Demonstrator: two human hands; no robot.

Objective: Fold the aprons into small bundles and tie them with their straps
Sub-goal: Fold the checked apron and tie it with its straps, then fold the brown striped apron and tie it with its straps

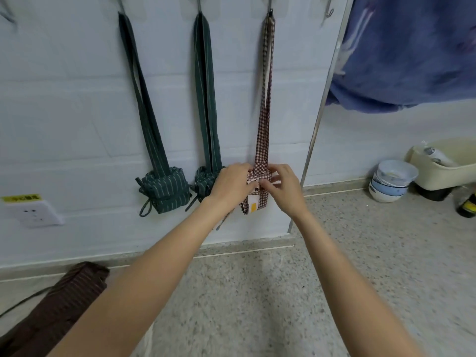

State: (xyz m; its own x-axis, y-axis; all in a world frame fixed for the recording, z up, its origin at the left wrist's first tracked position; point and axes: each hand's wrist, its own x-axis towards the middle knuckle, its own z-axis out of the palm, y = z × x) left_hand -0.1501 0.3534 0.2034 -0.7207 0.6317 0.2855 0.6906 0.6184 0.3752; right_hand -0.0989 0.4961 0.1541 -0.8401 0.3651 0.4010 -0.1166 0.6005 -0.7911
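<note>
Three aprons hang by their neck loops from hooks on a white tiled wall. The left green striped apron [164, 190] is a tied bundle. Partly behind my left hand hangs a second green striped bundle [204, 180]. The red checked apron [260, 194] hangs at the right, folded into a small bundle with a white and yellow patch showing. My left hand [233, 182] grips the bundle's left side. My right hand [282, 188] pinches the checked fabric or strap at its front. The strap ends are mostly hidden by my hands.
A brown striped apron [64, 300] lies on the speckled floor at the lower left. A wall socket [34, 211] sits low at the left. A metal pole [322, 109] stands right of the aprons. Stacked bowls [391, 180] and a cream basin [443, 161] stand on the floor at the right, under blue cloth [412, 52].
</note>
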